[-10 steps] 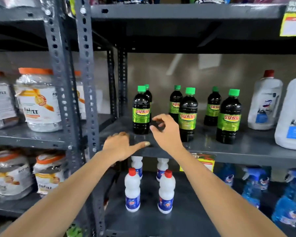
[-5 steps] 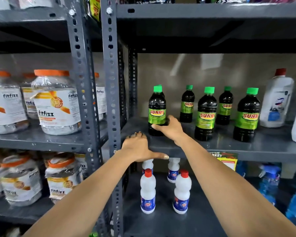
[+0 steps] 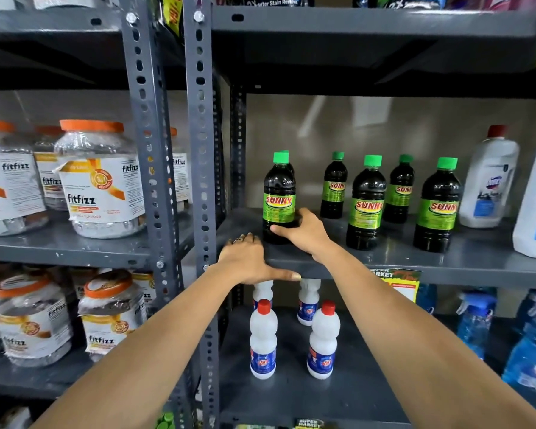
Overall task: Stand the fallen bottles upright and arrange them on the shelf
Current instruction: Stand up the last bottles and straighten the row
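Observation:
Several dark Sunny bottles with green caps stand upright on the grey middle shelf (image 3: pixel 384 261). My right hand (image 3: pixel 307 232) grips the base of the leftmost front bottle (image 3: pixel 279 193), thumb across its front. Another green cap shows just behind that bottle. Two more front bottles (image 3: pixel 367 205) (image 3: pixel 437 209) stand to the right, with two smaller-looking ones (image 3: pixel 334 187) (image 3: pixel 401 190) behind them. My left hand (image 3: pixel 248 261) rests on the shelf's front edge, thumb stretched right along the lip, holding nothing.
White bottles with red caps (image 3: pixel 263 342) stand on the shelf below. Large white jugs (image 3: pixel 489 181) sit at the right end of the middle shelf. Grey perforated uprights (image 3: pixel 201 181) divide off a left bay holding fitfizz jars (image 3: pixel 101 181). Blue spray bottles (image 3: pixel 474 323) lower right.
My right hand moved from between the front bottles to the base of the leftmost bottle and closed on it. My left hand stayed on the shelf edge. The view shifted left.

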`<action>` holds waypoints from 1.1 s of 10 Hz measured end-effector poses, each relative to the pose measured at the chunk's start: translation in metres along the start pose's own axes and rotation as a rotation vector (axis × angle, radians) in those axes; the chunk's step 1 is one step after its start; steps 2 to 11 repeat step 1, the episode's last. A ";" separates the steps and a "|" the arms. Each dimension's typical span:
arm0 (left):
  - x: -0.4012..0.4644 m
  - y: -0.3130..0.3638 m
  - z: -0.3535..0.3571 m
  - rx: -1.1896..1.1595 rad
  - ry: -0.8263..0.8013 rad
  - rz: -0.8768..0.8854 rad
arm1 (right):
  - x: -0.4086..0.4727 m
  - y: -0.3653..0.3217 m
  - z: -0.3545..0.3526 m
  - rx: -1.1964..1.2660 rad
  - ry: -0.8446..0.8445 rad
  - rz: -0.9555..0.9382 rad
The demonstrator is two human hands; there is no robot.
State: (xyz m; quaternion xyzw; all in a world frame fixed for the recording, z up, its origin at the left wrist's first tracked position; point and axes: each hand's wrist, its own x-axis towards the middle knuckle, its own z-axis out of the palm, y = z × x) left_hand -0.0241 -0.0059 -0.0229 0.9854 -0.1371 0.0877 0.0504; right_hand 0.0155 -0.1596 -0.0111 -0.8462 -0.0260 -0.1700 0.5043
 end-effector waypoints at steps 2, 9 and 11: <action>-0.004 -0.005 -0.015 -0.164 -0.143 0.024 | -0.004 -0.001 -0.010 0.127 -0.058 0.052; -0.004 -0.005 -0.015 -0.164 -0.143 0.024 | -0.004 -0.001 -0.010 0.127 -0.058 0.052; -0.004 -0.005 -0.015 -0.164 -0.143 0.024 | -0.004 -0.001 -0.010 0.127 -0.058 0.052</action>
